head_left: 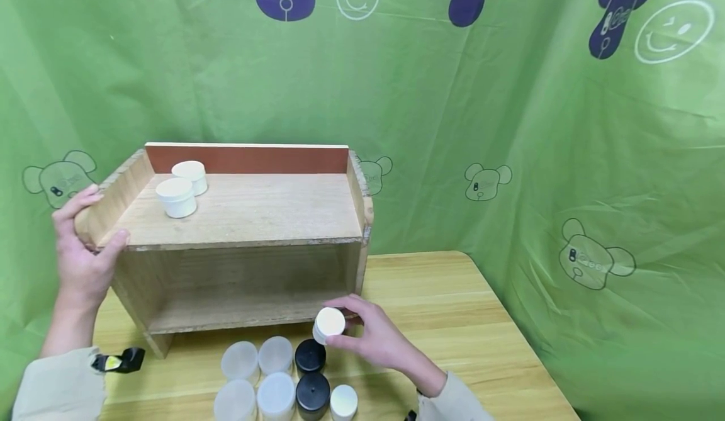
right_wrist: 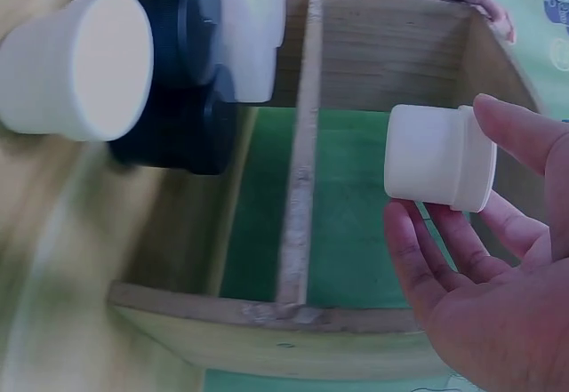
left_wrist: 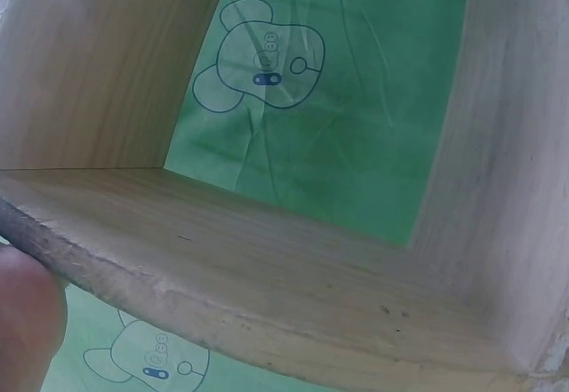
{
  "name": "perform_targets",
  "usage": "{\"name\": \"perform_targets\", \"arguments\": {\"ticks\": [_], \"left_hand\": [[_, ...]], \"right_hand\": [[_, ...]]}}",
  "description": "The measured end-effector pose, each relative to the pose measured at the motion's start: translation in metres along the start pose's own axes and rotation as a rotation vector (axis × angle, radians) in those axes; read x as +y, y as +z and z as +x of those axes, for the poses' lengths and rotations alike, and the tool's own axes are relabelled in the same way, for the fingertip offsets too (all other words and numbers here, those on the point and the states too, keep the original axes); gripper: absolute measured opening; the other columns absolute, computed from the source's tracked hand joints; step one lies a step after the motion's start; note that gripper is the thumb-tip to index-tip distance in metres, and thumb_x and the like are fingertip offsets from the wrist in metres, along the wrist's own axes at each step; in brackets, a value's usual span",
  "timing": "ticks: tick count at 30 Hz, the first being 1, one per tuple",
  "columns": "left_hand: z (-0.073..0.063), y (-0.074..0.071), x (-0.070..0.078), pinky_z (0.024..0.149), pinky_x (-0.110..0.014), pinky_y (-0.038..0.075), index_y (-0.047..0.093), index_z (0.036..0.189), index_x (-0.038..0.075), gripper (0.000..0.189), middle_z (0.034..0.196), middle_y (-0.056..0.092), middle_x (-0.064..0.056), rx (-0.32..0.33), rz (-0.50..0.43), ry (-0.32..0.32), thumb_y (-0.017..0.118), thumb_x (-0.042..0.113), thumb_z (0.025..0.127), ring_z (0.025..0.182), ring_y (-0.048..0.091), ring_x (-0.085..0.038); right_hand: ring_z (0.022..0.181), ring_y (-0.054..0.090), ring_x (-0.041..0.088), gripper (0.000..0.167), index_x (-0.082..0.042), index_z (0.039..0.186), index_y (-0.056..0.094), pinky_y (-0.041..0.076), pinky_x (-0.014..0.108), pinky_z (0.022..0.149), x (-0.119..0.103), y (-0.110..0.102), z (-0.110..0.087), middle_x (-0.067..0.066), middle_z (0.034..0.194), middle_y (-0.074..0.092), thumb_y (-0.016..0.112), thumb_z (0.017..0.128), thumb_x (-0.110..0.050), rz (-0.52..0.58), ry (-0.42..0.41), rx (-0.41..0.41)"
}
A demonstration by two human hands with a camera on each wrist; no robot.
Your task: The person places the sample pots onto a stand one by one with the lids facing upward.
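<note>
A two-tier wooden shelf (head_left: pixel 283 213) stands on the table. My left hand (head_left: pixel 85 263) grips its left side panel, thumb at the front edge and fingers over the outer side; the left wrist view shows a fingertip (left_wrist: pixel 28 316) at the board's edge. In my right hand (head_left: pixel 376 339) a small white lidded jar (head_left: pixel 328 325) is pinched between thumb and fingers, held up in front of the lower board. The right wrist view shows this jar (right_wrist: pixel 438 156) lying sideways in the fingers. Two white jars (head_left: pixel 177 197) sit on the upper board at the left.
In front of the shelf, several jars with frosted lids (head_left: pixel 240 361), two black jars (head_left: pixel 313 392) and one white jar (head_left: pixel 343 402) stand close together on the wooden table (head_left: pixel 453 326). A green printed curtain (head_left: pixel 425 94) hangs behind and to the right.
</note>
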State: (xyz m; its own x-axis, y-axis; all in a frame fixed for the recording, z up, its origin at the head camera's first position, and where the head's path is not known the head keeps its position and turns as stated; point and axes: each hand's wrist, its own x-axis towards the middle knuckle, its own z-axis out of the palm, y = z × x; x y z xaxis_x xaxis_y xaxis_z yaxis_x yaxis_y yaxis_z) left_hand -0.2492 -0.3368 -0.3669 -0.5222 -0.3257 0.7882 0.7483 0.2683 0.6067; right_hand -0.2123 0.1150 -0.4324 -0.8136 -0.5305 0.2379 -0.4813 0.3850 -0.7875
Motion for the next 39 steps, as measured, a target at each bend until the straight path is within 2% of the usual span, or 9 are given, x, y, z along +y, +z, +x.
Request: {"name": "perform_targets", "arguments": {"ticks": [4, 11, 15, 24, 28, 35, 39], "left_hand": [[0.0, 0.001, 0.0, 0.103, -0.018, 0.046, 0.04, 0.139, -0.01, 0.069, 0.153, 0.05, -0.007, 0.007, -0.035, -0.006, 0.068, -0.01, 0.076, 0.134, 0.048, -0.017], [0.001, 0.001, -0.002, 0.104, -0.016, 0.046, 0.04, 0.138, -0.011, 0.069, 0.152, 0.05, -0.007, 0.012, -0.067, -0.006, 0.069, -0.01, 0.075, 0.134, 0.048, -0.017], [0.001, 0.001, -0.003, 0.102, -0.016, 0.047, 0.039, 0.138, -0.011, 0.069, 0.153, 0.049, -0.007, 0.013, -0.071, -0.016, 0.069, -0.01, 0.075, 0.134, 0.048, -0.017], [0.0, 0.0, -0.003, 0.102, -0.017, 0.047, 0.041, 0.139, -0.01, 0.07, 0.153, 0.049, -0.007, 0.008, -0.082, -0.017, 0.068, -0.011, 0.075, 0.134, 0.048, -0.017], [0.0, 0.0, -0.003, 0.103, -0.017, 0.047, 0.04, 0.139, -0.01, 0.07, 0.153, 0.049, -0.007, 0.007, -0.057, -0.014, 0.068, -0.011, 0.075, 0.134, 0.048, -0.017], [0.0, -0.001, -0.004, 0.102, -0.017, 0.047, 0.041, 0.139, -0.01, 0.07, 0.152, 0.05, -0.008, 0.016, -0.087, -0.015, 0.068, -0.012, 0.074, 0.134, 0.048, -0.017], [0.0, 0.0, -0.004, 0.099, -0.017, 0.047, 0.041, 0.139, -0.009, 0.071, 0.153, 0.049, -0.007, 0.017, -0.072, -0.031, 0.068, -0.012, 0.074, 0.133, 0.048, -0.016]], "right_hand": [[0.098, 0.063, 0.015, 0.054, -0.015, 0.136, 0.065, 0.061, 0.03, 0.09, -0.009, -0.004, 0.003, 0.0, 0.113, 0.066, 0.083, 0.086, -0.02, 0.013, -0.021, 0.009], [0.1, 0.065, 0.018, 0.054, -0.015, 0.137, 0.065, 0.062, 0.036, 0.092, -0.026, -0.009, 0.011, 0.003, 0.111, 0.065, 0.083, 0.086, -0.02, 0.029, -0.081, 0.028], [0.1, 0.065, 0.019, 0.054, -0.015, 0.137, 0.065, 0.062, 0.036, 0.091, -0.038, -0.013, 0.016, 0.003, 0.112, 0.065, 0.083, 0.086, -0.019, 0.033, -0.101, 0.038], [0.103, 0.063, 0.012, 0.052, -0.019, 0.136, 0.066, 0.061, 0.031, 0.093, -0.063, -0.019, 0.028, 0.0, 0.114, 0.067, 0.083, 0.087, -0.022, -0.004, -0.164, 0.044], [0.104, 0.063, 0.013, 0.053, -0.019, 0.136, 0.066, 0.06, 0.032, 0.094, -0.073, -0.021, 0.032, -0.002, 0.116, 0.068, 0.084, 0.087, -0.021, -0.022, -0.189, 0.054], [0.106, 0.063, 0.013, 0.053, -0.019, 0.137, 0.066, 0.058, 0.028, 0.093, -0.092, -0.024, 0.042, -0.005, 0.123, 0.068, 0.084, 0.086, -0.021, -0.03, -0.23, 0.066], [0.107, 0.063, 0.011, 0.053, -0.017, 0.137, 0.066, 0.06, 0.033, 0.093, -0.102, -0.025, 0.051, -0.003, 0.126, 0.069, 0.083, 0.086, -0.02, -0.023, -0.275, 0.074]]}}
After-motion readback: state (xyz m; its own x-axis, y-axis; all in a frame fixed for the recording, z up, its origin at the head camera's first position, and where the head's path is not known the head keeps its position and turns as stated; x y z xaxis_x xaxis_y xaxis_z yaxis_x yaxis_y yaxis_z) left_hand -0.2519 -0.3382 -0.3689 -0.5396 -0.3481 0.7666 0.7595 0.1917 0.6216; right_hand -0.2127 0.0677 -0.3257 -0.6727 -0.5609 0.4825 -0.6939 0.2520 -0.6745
